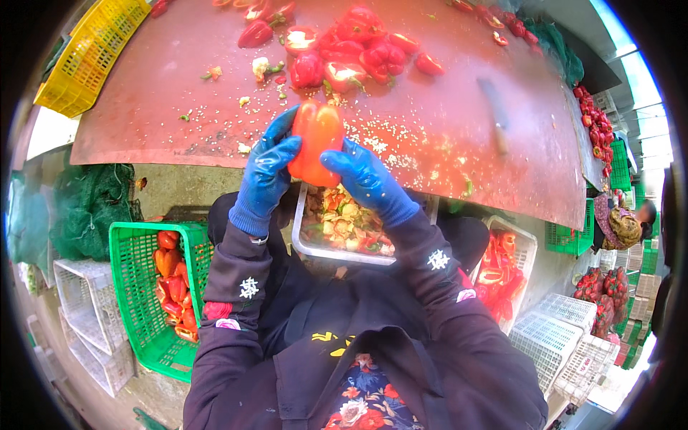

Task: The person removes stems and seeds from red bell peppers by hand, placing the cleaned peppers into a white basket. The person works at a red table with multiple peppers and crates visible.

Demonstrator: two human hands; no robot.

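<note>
An orange-red bell pepper [316,142] is held between my two blue-gloved hands, over the table's near edge. My left hand [269,166] grips its left side, and my right hand [368,177] presses on its lower right. Beyond it, a heap of red bell peppers [355,48], some whole and some cut, lies on the reddish table [177,59]. A knife [493,110] rests to the right on the tabletop, its outline blurred. Below my hands, a white bin [344,257] contains pepper cores and scraps [346,217].
A green crate [121,290] with orange-red peppers stands at my left. On my right is a white crate [529,252] of cut red peppers. A yellow crate [88,59] sits at the table's far left. Another person [621,220] is at the far right, near stacked crates.
</note>
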